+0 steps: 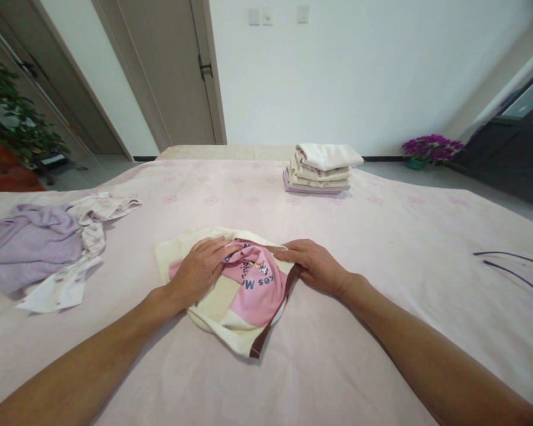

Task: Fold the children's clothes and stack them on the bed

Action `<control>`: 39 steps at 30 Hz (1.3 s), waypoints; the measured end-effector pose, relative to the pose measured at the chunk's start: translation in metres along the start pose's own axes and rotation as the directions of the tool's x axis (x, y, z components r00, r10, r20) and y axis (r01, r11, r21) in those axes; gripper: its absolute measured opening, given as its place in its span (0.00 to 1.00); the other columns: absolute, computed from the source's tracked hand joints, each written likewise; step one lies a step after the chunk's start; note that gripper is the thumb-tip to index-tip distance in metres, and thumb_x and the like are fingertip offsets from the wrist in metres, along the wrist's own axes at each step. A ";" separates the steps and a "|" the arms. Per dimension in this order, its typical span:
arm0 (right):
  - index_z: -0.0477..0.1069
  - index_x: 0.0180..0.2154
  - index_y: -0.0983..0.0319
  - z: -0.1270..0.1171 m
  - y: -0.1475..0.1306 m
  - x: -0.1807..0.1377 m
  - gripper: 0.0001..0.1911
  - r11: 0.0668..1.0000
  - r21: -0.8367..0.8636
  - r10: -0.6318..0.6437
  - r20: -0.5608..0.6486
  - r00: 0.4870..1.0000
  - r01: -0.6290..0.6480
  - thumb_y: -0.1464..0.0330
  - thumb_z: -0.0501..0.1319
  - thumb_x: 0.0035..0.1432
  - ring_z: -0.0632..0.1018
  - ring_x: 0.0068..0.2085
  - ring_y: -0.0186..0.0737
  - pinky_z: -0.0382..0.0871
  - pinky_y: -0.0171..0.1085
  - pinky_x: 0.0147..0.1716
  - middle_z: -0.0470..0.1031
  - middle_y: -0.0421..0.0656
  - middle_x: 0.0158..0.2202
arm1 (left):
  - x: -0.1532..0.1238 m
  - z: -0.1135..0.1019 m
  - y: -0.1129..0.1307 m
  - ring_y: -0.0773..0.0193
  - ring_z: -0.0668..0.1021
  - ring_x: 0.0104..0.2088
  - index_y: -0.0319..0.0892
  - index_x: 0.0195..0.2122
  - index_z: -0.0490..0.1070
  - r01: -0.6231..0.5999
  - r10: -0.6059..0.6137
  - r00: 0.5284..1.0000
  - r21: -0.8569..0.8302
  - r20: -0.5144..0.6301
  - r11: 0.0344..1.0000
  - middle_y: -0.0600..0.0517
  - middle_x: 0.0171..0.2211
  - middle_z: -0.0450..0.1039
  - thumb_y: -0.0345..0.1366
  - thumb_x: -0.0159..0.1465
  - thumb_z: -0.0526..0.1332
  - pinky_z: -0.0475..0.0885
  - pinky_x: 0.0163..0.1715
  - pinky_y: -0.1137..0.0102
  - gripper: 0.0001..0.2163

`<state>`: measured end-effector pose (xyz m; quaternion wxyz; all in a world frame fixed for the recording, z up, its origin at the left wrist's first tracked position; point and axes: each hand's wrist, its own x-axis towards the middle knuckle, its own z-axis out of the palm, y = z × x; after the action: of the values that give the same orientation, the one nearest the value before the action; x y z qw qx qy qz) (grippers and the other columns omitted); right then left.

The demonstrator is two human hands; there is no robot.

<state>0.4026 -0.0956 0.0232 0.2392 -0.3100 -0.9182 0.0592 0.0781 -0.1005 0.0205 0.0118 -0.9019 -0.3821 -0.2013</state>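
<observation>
— Toward the near edge of the bed (382,248), about midway along it, what lies under the hands?

— A cream and pink garment (249,296) with dark lettering, half bunched. It sits straight ahead of the person, between the two forearms.

— Which way does it run?

— Its longer line seems to go on a slant, from a cream corner at the far left down to a dark-trimmed corner at the near right. The cloth is rumpled, so that is a rough reading.

— And which hand is closer to it?

— Both touch it. The left hand (199,269) lies well onto the cloth, palm down and released, its fingers stretched flat toward the pink panel. The right hand (315,266) is only at the garment's right border, its fingers (288,254) laid on the pink fold while the palm rests on the bedsheet.

— Is the right hand pinching the fold?

— I cannot tell; the thumb is hidden under the hand.

— How do the arms come in?

— Both forearms are bare and angle inward from the near corners, wrists low on the sheet.

— Anything else on the bed?

— A loose heap of clothes (39,248) by the left edge, a folded stack (322,168) near the far edge, and a thin dark cord (510,266) toward the right edge, all well apart from the hands.
</observation>
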 end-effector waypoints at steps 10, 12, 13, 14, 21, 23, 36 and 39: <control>0.68 0.58 0.59 0.005 0.004 -0.003 0.37 0.994 0.006 0.111 -0.046 0.993 -0.111 0.84 0.54 0.46 0.75 0.50 0.46 0.70 0.46 0.49 0.76 0.48 0.51 | 0.001 0.000 0.002 0.56 0.70 0.59 0.44 0.61 0.67 0.037 -0.037 0.999 0.007 -0.007 0.999 0.46 0.58 0.71 0.27 0.68 0.52 0.62 0.62 0.53 0.21; 0.67 0.59 0.59 0.005 0.003 -0.003 0.38 0.992 0.013 0.124 -0.051 0.991 -0.124 0.84 0.53 0.46 0.74 0.51 0.47 0.70 0.46 0.50 0.75 0.48 0.52 | 0.001 -0.001 0.003 0.56 0.70 0.59 0.44 0.61 0.67 0.039 -0.039 0.999 0.003 -0.005 0.999 0.46 0.58 0.71 0.27 0.68 0.52 0.62 0.62 0.53 0.21; 0.67 0.59 0.59 0.005 0.003 -0.003 0.37 0.992 0.015 0.129 -0.049 0.990 -0.129 0.84 0.53 0.47 0.74 0.51 0.47 0.70 0.46 0.50 0.75 0.48 0.53 | 0.001 -0.001 0.003 0.56 0.70 0.59 0.44 0.61 0.67 0.040 -0.040 0.999 0.001 -0.007 0.999 0.46 0.58 0.71 0.27 0.68 0.53 0.62 0.62 0.53 0.21; 0.67 0.59 0.59 0.004 0.002 -0.003 0.37 0.991 0.017 0.134 -0.045 0.990 -0.133 0.83 0.53 0.47 0.74 0.52 0.47 0.70 0.47 0.51 0.75 0.48 0.53 | 0.001 -0.001 0.003 0.56 0.70 0.59 0.44 0.61 0.67 0.040 -0.040 0.999 0.000 -0.009 0.999 0.46 0.58 0.71 0.27 0.67 0.53 0.62 0.62 0.54 0.21; 0.64 0.61 0.59 0.004 0.003 -0.003 0.39 0.991 0.019 0.133 -0.041 0.990 -0.132 0.83 0.53 0.47 0.74 0.53 0.47 0.69 0.48 0.52 0.74 0.48 0.54 | 0.002 -0.001 0.002 0.56 0.70 0.58 0.44 0.59 0.68 0.035 -0.035 0.999 -0.017 -0.022 0.999 0.47 0.57 0.72 0.27 0.67 0.53 0.63 0.61 0.54 0.20; 0.64 0.62 0.57 0.004 0.003 -0.003 0.39 0.991 0.023 0.133 -0.048 0.990 -0.132 0.82 0.54 0.48 0.74 0.53 0.47 0.69 0.48 0.52 0.74 0.47 0.54 | 0.002 -0.002 0.003 0.55 0.71 0.58 0.44 0.59 0.68 0.035 -0.036 0.999 -0.021 -0.026 0.999 0.46 0.57 0.72 0.27 0.67 0.53 0.63 0.61 0.54 0.20; 0.62 0.62 0.58 0.001 -0.001 0.001 0.38 0.987 0.022 0.158 -0.027 0.987 -0.158 0.83 0.52 0.50 0.73 0.54 0.48 0.69 0.49 0.53 0.73 0.48 0.56 | 0.003 -0.001 0.003 0.55 0.70 0.58 0.45 0.60 0.68 0.045 -0.045 0.999 -0.017 -0.020 0.999 0.46 0.58 0.71 0.27 0.66 0.53 0.63 0.61 0.53 0.21; 0.61 0.62 0.59 0.002 0.000 0.000 0.37 0.987 0.022 0.160 -0.018 0.987 -0.159 0.83 0.52 0.50 0.73 0.55 0.48 0.69 0.49 0.54 0.72 0.48 0.57 | 0.003 -0.001 0.003 0.55 0.70 0.58 0.45 0.59 0.68 0.047 -0.047 0.999 -0.020 -0.019 0.999 0.46 0.57 0.72 0.27 0.66 0.53 0.63 0.61 0.53 0.21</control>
<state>0.4014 -0.0954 0.0219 0.2457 -0.3805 -0.8875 0.0846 0.0816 -0.1010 0.0231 0.0021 -0.8906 -0.4012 -0.2141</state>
